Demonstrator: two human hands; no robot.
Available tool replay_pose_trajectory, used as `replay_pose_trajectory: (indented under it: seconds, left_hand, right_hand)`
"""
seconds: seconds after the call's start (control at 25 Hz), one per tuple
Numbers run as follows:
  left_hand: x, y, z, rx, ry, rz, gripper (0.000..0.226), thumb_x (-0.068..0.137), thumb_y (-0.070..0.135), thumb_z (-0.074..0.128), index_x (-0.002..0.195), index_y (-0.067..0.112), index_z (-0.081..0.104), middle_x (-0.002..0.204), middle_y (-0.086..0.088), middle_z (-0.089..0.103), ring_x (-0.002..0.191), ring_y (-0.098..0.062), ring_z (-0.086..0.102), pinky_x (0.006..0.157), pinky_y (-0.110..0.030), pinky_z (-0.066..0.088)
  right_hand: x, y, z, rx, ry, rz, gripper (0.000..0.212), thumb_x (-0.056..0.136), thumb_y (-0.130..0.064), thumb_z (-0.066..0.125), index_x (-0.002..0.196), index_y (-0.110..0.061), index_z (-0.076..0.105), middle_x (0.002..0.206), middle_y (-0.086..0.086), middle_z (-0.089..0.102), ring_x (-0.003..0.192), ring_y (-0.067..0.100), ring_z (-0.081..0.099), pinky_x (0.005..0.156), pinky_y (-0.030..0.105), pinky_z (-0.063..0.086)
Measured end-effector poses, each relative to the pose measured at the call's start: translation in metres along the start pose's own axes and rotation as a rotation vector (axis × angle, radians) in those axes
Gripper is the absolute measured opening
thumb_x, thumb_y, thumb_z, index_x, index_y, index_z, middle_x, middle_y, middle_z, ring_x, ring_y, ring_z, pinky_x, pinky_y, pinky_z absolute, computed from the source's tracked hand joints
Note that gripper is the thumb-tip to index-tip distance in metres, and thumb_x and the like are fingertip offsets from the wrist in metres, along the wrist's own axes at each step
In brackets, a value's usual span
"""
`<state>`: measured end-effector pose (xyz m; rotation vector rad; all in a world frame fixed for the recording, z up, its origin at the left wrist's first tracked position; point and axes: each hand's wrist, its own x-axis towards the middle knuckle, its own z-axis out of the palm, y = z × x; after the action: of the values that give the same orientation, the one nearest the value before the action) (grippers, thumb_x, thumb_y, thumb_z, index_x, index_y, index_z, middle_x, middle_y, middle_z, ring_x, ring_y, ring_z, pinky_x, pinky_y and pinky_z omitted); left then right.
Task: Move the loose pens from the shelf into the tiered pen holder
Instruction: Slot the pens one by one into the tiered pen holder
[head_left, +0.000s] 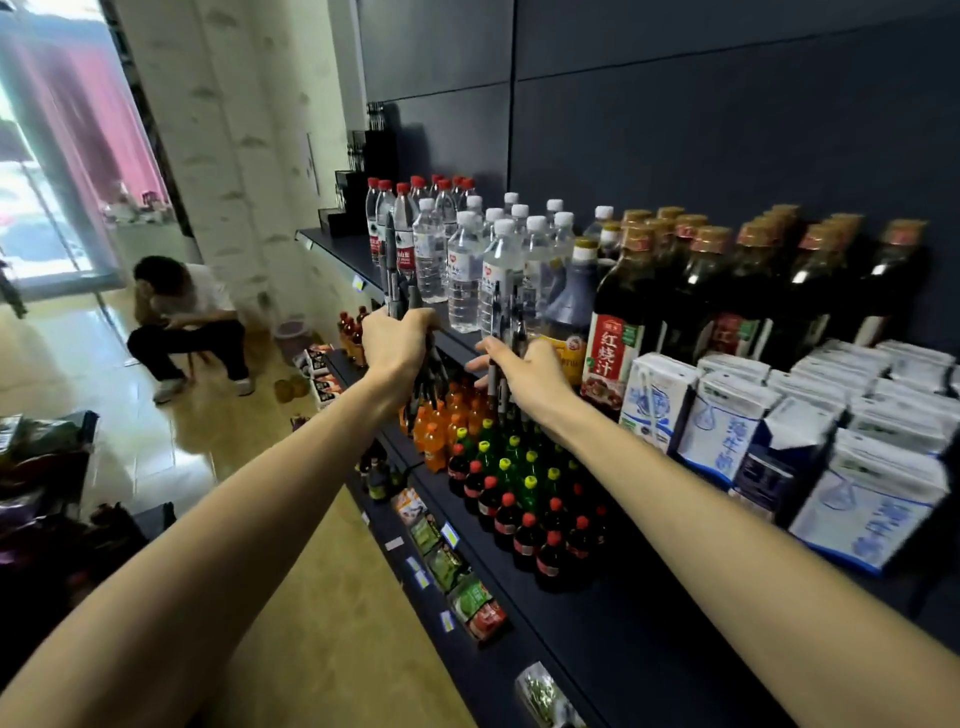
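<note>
My left hand (396, 339) grips a bundle of dark pens (393, 270), their ends sticking up above and down below the fist. My right hand (522, 371) holds a second bunch of dark pens (511, 317) upright in front of the water bottles. Both hands are raised before the top shelf (337, 248), apart from each other. The black tiered pen holder (363, 179) stands at the far left end of that shelf against the wall, with some pens in its upper tiers. It is well beyond both hands.
Clear water bottles (457, 260), dark sauce bottles (727, 291) and blue-white milk cartons (831, 431) fill the top shelf. Small soda bottles (519, 483) crowd the shelf below. A person (182, 327) sits crouched on a stool at the left, on the tiled floor.
</note>
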<state>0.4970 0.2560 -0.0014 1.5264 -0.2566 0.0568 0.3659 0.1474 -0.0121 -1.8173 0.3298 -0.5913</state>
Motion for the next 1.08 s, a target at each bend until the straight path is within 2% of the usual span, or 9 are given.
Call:
replay_pose_trajectory:
  seconds: [0.16,0.24,0.32,0.44,0.64,0.8,0.88,0.96,1.08]
  left_hand:
    - [0.073,-0.023,0.016,0.024,0.040,-0.010,0.013,0.070,0.017,0.073,0.062,0.018,0.063,0.057,0.004,0.059,0.058,-0.019,0.055,0.060,-0.034,0.047]
    - [0.103,-0.023,0.020,0.032,0.040,-0.014,0.011,0.069,0.019,0.072,0.062,0.018,0.063,0.057,0.002,0.060,0.059,-0.021,0.057,0.061,-0.036,0.048]
    - [0.137,-0.022,0.029,0.004,0.033,0.005,0.012,0.070,0.016,0.070,0.062,0.018,0.062,0.055,0.002,0.059,0.058,-0.022,0.055,0.060,-0.037,0.048]
    - [0.176,-0.021,0.043,-0.011,-0.040,0.047,0.015,0.074,0.011,0.069,0.064,0.017,0.059,0.057,-0.001,0.055,0.057,-0.021,0.050,0.056,-0.034,0.043]
    - [0.225,-0.022,0.061,-0.054,-0.162,0.088,0.013,0.070,0.012,0.067,0.063,0.013,0.057,0.058,-0.008,0.054,0.052,-0.019,0.047,0.051,-0.030,0.038]
    - [0.268,-0.028,0.065,-0.100,-0.283,0.074,0.012,0.071,0.012,0.067,0.063,0.011,0.058,0.054,-0.007,0.054,0.046,-0.021,0.048,0.051,-0.031,0.041]
    - [0.289,-0.023,0.066,-0.099,-0.360,0.096,0.016,0.075,0.010,0.068,0.062,0.013,0.059,0.051,-0.002,0.055,0.047,-0.020,0.049,0.052,-0.033,0.042]
    - [0.307,-0.018,0.066,-0.121,-0.407,0.098,0.021,0.078,0.007,0.068,0.061,0.014,0.058,0.047,0.003,0.054,0.042,-0.017,0.049,0.048,-0.029,0.040]
    - [0.333,-0.007,0.071,-0.169,-0.447,0.091,0.020,0.074,0.011,0.068,0.058,0.015,0.056,0.047,-0.001,0.052,0.042,-0.020,0.047,0.045,-0.027,0.038]
  right_hand:
    - [0.066,0.019,0.029,0.003,0.018,0.024,0.030,0.108,-0.028,0.049,0.095,-0.012,0.071,0.088,0.002,0.077,0.071,0.016,0.072,0.063,0.030,0.056]
    - [0.094,0.022,0.041,-0.007,0.026,0.015,0.033,0.108,-0.030,0.049,0.084,-0.018,0.070,0.086,0.003,0.078,0.070,0.016,0.073,0.068,0.034,0.057]
    - [0.123,0.022,0.053,-0.010,0.041,0.004,0.036,0.107,-0.030,0.050,0.077,-0.025,0.068,0.087,0.006,0.078,0.071,0.018,0.073,0.082,0.041,0.059]
    - [0.158,0.021,0.063,0.067,0.103,0.020,0.035,0.107,-0.028,0.051,0.076,-0.027,0.068,0.089,0.012,0.078,0.076,0.029,0.074,0.088,0.051,0.059]
    - [0.202,0.011,0.067,0.161,0.218,-0.001,0.024,0.106,-0.021,0.053,0.095,-0.009,0.069,0.091,0.016,0.076,0.071,0.026,0.073,0.081,0.048,0.059]
    - [0.229,0.001,0.080,0.111,0.283,-0.004,0.030,0.106,-0.019,0.054,0.091,0.000,0.072,0.096,0.027,0.075,0.068,0.016,0.075,0.061,0.025,0.059]
    - [0.240,-0.006,0.091,0.106,0.301,-0.002,0.025,0.106,-0.018,0.054,0.093,-0.004,0.070,0.096,0.022,0.077,0.069,0.016,0.076,0.066,0.036,0.062]
    - [0.254,-0.014,0.103,0.071,0.290,-0.003,0.024,0.107,-0.020,0.052,0.095,-0.009,0.070,0.095,0.014,0.078,0.079,0.026,0.078,0.075,0.050,0.060]
    - [0.275,-0.018,0.112,0.039,0.342,-0.009,0.030,0.108,-0.022,0.049,0.110,0.000,0.068,0.102,0.015,0.078,0.084,0.033,0.077,0.079,0.041,0.063]
